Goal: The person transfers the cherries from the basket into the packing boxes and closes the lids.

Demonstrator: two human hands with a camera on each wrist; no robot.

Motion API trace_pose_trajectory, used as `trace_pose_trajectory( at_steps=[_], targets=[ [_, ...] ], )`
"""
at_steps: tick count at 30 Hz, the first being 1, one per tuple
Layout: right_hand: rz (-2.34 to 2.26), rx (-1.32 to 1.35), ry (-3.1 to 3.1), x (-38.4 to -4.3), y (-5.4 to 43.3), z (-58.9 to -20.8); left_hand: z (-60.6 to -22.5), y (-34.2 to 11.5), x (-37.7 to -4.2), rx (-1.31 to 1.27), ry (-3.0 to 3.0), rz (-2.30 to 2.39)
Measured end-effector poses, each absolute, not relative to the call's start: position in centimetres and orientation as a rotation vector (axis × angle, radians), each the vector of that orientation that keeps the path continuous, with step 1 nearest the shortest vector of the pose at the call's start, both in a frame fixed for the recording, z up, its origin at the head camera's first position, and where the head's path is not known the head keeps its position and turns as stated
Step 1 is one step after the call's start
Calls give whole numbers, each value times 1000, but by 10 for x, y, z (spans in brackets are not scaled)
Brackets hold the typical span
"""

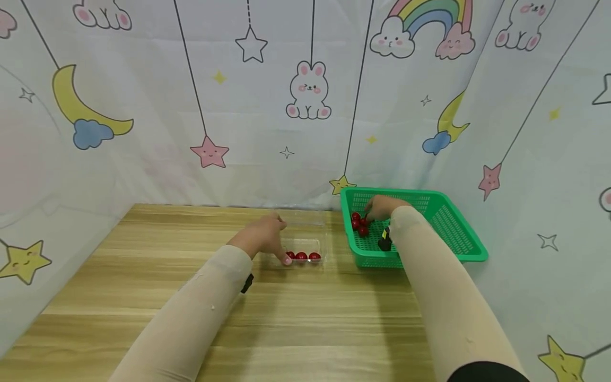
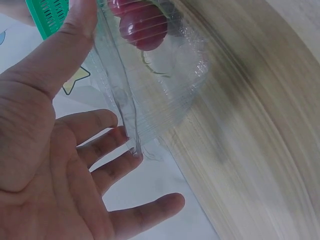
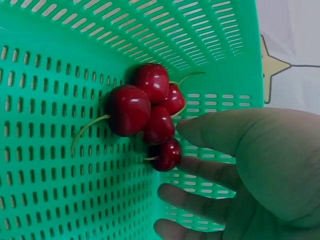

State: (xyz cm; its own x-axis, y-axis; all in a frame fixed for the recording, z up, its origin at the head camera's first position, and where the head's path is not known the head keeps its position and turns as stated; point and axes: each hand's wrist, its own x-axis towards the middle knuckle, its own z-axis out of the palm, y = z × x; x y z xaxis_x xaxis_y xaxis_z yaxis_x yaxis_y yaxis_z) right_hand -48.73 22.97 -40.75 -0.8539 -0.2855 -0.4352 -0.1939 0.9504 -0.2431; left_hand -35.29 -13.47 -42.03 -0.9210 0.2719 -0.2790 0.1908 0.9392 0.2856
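My left hand (image 1: 262, 236) holds a clear plastic box (image 1: 305, 245) at its left end, thumb on the near rim, fingertips along the far part of the edge in the left wrist view. Three red cherries (image 1: 301, 256) show in a row at the box's near side. In the green basket (image 1: 458, 233), my right hand (image 1: 384, 207) reaches over several cherries clustered in the left part. The right wrist view shows its thumb beside the middle cherry (image 3: 159, 125) and the forefinger close to the lowest cherry (image 3: 166, 154); its fingers are spread, gripping none.
Both box and basket stand on a wood-grain table (image 1: 305, 318), near the back wall. A printed cloth (image 1: 267, 116) hangs behind and to the sides. The basket's raised rim surrounds the right hand. A raised clear lid (image 1: 300, 216) appears behind the box.
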Motion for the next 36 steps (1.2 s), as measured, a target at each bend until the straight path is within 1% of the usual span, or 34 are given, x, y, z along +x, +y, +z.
trace_pose_trajectory(
  at_steps=[9, 21, 28, 36],
  targets=[
    [-257, -325, 2606, -491, 232, -418, -421, -134, -356, 340, 2778, 358],
    [-387, -322, 2612, -486, 234, -410, -421, -135, -354, 335, 2782, 373],
    [-424, -330, 2693, -481, 233, -394, -420, -135, -354, 343, 2780, 373],
    [-428, -505, 2784, -461, 203, -354, -421, -136, -354, 349, 2782, 379]
  ],
)
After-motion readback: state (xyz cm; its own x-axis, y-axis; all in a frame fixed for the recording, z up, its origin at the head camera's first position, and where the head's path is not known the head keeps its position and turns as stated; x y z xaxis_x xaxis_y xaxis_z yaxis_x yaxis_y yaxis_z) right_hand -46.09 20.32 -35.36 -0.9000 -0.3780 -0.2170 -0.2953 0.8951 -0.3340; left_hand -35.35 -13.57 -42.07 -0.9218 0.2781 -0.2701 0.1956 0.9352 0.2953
